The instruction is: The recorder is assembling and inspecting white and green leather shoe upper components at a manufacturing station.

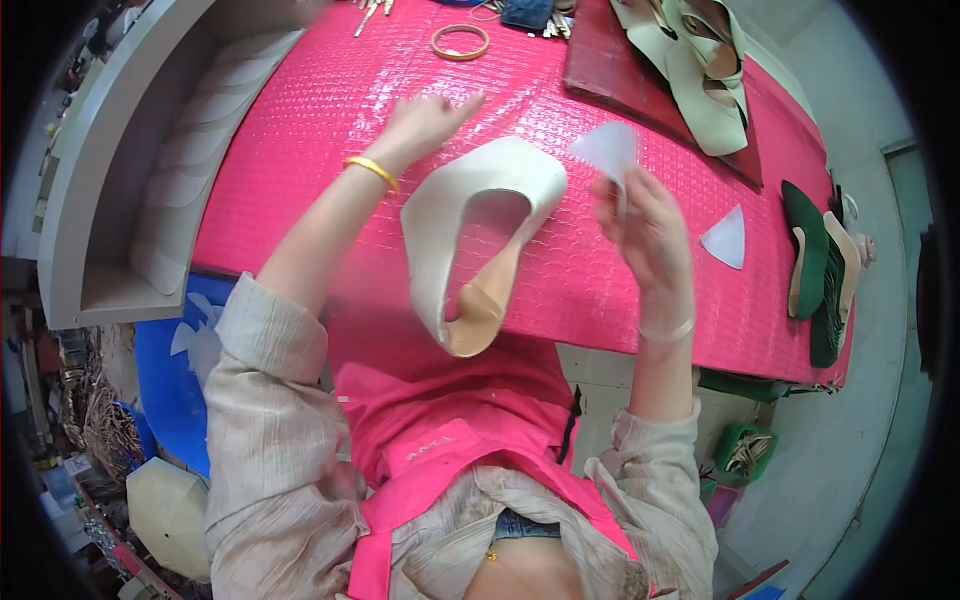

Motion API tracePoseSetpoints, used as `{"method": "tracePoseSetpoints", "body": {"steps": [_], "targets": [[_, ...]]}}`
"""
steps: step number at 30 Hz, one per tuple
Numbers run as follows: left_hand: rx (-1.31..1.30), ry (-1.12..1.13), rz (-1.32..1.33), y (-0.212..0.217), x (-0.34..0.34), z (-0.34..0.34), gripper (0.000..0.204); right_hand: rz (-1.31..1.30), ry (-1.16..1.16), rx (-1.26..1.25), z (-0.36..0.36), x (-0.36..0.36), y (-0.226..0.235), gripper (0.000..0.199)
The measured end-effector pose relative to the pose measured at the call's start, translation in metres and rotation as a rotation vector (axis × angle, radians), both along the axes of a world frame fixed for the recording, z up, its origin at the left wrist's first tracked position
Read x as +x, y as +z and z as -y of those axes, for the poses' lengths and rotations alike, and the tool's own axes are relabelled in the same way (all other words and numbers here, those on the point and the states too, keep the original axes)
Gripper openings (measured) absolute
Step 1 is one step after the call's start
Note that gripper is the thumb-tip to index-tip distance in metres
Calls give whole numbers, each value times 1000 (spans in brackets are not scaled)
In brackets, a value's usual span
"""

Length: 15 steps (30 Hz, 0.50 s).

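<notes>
A cream-white shoe upper (430,215) lies near the front edge of the pink-covered table, its tan lining showing at the heel end. Just beyond its left side, my left hand (425,127) hovers with one finger stretched out and the others curled; nothing shows in it. To the right of the upper, my right hand (648,215) pinches a thin translucent white piece (608,150), which sticks up past the fingers. A similar triangular white piece (727,238) rests on the table to the right of that hand.
A grey curved rack (75,200) with overlapping white pieces stands at the left. At the back are a tape ring (460,42) and a dark red board (590,70) bearing pale green shoe uppers (700,90). Dark green shoe parts (812,260) lie at the right edge.
</notes>
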<state>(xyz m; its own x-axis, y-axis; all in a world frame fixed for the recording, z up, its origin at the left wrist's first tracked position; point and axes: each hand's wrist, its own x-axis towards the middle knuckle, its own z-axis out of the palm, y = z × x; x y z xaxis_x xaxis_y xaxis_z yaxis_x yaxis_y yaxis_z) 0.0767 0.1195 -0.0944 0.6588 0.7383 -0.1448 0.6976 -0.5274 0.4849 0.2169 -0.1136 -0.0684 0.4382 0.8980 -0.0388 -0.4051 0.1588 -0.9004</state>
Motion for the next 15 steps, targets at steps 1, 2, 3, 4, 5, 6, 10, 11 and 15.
{"method": "tracePoseSetpoints", "body": {"steps": [1,2,3,4,5,6,10,11,15], "targets": [[-121,-16,7,-26,-13,2,72,-127,208,-40,-17,-2,-11,27],[57,-76,35,-43,-18,13,67,-134,212,-142,-31,-3,-23,30],[232,-139,61,-52,-22,27,63,-143,212,-246,-42,-5,-37,33],[75,-135,153,-46,-30,36,56,-158,265,-302,-48,-6,-46,41],[-85,-130,244,-38,-37,43,50,-162,271,-309,-47,-8,-52,41],[-316,-53,291,-38,-48,48,43,-179,299,-342,-42,-18,-48,42],[-770,184,657,-36,-99,83,35,-386,453,-409,-4,-40,-52,45],[-884,204,594,-26,-110,88,38,-428,483,-455,2,-46,-55,46],[-769,-54,287,-25,-122,99,27,-405,427,-507,8,-57,-53,44]]}}
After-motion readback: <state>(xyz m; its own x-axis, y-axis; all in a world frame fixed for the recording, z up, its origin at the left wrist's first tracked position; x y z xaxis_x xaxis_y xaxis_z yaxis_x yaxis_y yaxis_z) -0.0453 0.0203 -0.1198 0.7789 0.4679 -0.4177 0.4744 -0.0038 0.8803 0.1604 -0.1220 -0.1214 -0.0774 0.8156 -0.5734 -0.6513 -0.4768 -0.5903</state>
